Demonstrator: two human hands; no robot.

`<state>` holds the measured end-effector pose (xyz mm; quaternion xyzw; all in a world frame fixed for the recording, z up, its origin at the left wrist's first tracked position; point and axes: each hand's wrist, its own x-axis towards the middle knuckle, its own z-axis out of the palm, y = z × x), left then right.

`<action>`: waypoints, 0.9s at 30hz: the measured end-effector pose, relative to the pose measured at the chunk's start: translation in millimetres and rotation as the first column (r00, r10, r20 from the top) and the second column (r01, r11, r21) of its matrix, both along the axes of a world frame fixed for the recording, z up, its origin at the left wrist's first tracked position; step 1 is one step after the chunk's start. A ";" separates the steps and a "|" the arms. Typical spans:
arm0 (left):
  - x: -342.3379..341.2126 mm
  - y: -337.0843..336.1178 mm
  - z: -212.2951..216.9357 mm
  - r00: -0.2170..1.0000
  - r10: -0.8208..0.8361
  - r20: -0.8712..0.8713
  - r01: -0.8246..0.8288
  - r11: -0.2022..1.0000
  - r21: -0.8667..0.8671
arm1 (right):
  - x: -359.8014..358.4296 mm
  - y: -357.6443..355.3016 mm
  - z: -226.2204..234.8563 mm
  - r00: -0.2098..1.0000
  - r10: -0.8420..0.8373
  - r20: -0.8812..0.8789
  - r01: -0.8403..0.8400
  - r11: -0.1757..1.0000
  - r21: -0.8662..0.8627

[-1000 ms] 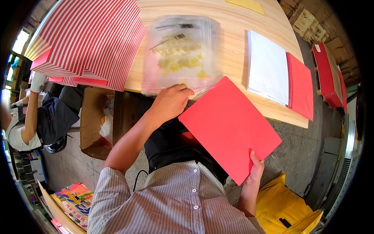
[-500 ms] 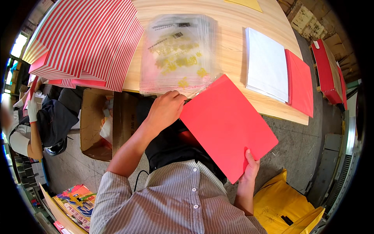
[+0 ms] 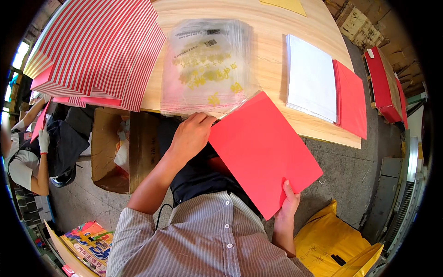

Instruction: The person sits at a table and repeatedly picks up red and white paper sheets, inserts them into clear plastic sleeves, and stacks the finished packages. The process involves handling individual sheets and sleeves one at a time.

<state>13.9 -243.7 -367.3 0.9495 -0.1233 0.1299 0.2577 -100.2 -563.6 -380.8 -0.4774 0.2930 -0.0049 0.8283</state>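
Observation:
My right hand (image 3: 288, 203) grips a flat red card or folder (image 3: 265, 154) by its near right corner, thumb on top. The red piece is tilted, its far corner reaching over the table edge. At its left corner, my left hand (image 3: 193, 136) is closed with curled fingers on the near edge of a clear plastic bag (image 3: 236, 107); the fingertips are partly hidden. A strip of clear film shows along the red piece's upper left edge. Just beyond lies a stack of clear bags (image 3: 207, 64) with yellow print.
Red-and-white striped stacks (image 3: 101, 46) stand at the table's left. White sheets (image 3: 311, 78) and red pieces (image 3: 350, 99) lie right. Below are an open cardboard box (image 3: 143, 152) and a yellow bag (image 3: 332, 244). A co-worker (image 3: 32, 157) handles a red sheet at far left.
The whole view has shifted slightly left. My hands keep their holds, and the red piece has barely moved against the bag stack. At far left, the co-worker's arms and red sheet have moved.

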 end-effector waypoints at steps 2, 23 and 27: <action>-0.8 -0.3 0.7 1.000 0.002 0.003 -0.002 1.000 -0.013 | 0.4 2.6 0.0 1.000 -0.005 0.008 0.005 1.000 0.003; -97.3 -65.8 -37.9 0.895 -0.262 -0.362 -0.364 0.039 -0.930 | 2.9 8.7 -1.8 0.995 0.093 -0.032 -0.093 0.996 -0.002; -83.8 -78.5 -24.2 0.853 -0.291 -0.434 -0.484 -0.128 -0.866 | 6.7 12.9 6.3 0.997 0.070 -0.037 -0.070 0.998 -0.001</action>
